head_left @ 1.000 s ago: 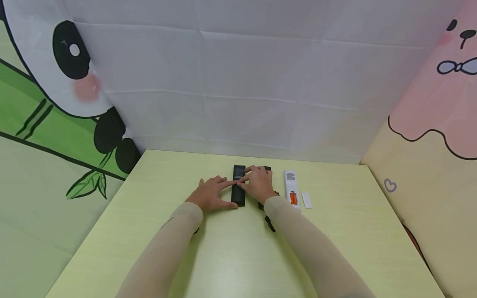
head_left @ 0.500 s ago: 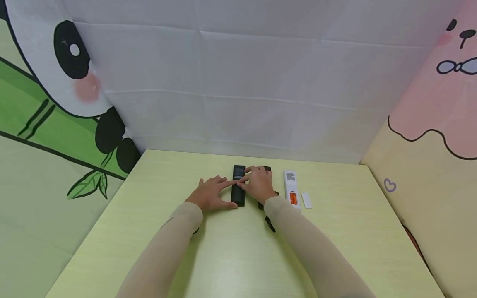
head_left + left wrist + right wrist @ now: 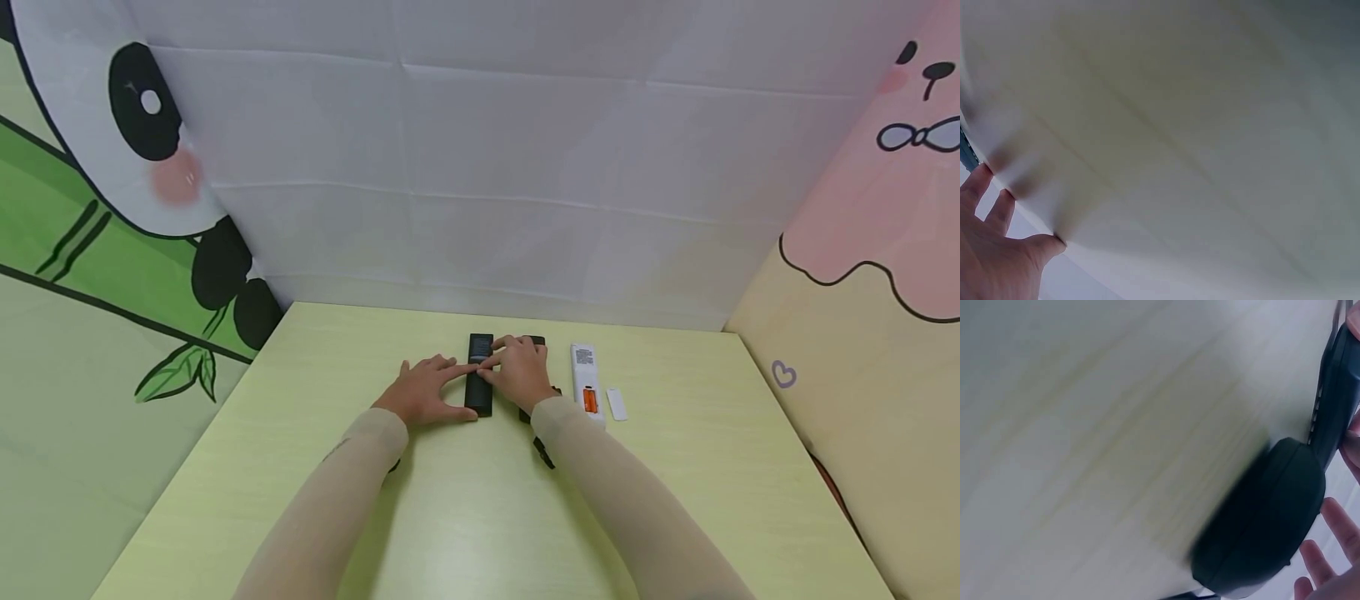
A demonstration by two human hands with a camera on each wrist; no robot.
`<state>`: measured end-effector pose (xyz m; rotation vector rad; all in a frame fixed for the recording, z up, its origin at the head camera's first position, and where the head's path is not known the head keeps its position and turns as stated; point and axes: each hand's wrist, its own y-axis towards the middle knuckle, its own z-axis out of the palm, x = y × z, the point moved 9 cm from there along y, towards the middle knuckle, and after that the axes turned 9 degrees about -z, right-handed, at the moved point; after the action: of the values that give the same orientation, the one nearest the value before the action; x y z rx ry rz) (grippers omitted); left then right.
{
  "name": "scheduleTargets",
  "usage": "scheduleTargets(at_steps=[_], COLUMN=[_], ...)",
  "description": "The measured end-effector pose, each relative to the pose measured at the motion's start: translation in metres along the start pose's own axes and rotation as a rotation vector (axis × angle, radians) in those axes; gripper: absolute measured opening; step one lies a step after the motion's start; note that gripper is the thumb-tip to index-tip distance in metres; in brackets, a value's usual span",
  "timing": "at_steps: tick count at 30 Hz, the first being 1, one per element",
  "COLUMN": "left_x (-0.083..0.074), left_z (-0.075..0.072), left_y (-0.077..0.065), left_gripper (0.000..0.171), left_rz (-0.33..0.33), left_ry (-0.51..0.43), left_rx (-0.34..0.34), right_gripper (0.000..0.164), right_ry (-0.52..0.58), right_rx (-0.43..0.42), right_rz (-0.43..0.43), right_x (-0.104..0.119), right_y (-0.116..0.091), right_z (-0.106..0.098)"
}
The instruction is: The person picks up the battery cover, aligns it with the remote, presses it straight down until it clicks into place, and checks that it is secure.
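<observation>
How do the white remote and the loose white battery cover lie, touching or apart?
Apart: the head view shows a narrow strip of table between the white remote and the white battery cover.

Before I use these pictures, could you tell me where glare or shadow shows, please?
Head view: pale glare on the table, soft shadow beside the left sleeve; left wrist view: blurred shadows near the left hand; right wrist view: the nearer black remote in deep shade.

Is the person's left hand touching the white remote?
No, the left hand is at the leftmost black remote, while the white remote lies apart, farther right.
</observation>
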<state>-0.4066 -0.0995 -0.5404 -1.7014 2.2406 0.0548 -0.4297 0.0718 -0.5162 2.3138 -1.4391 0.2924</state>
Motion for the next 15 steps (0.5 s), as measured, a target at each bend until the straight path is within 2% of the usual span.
scheduleTargets(at_steps=[15], left_x=[-0.0001], left_z=[0.0003], left_y=[0.0007], left_gripper=[0.101], left_rz=[0.002], left_ry=[-0.015], left_rx=[-0.004], right_gripper=[0.022], right_ry=[0.007], right_rx=[-0.008], right_rz=[0.004], right_x=[-0.0017], right_y=[0.0014], right_z=[0.0012])
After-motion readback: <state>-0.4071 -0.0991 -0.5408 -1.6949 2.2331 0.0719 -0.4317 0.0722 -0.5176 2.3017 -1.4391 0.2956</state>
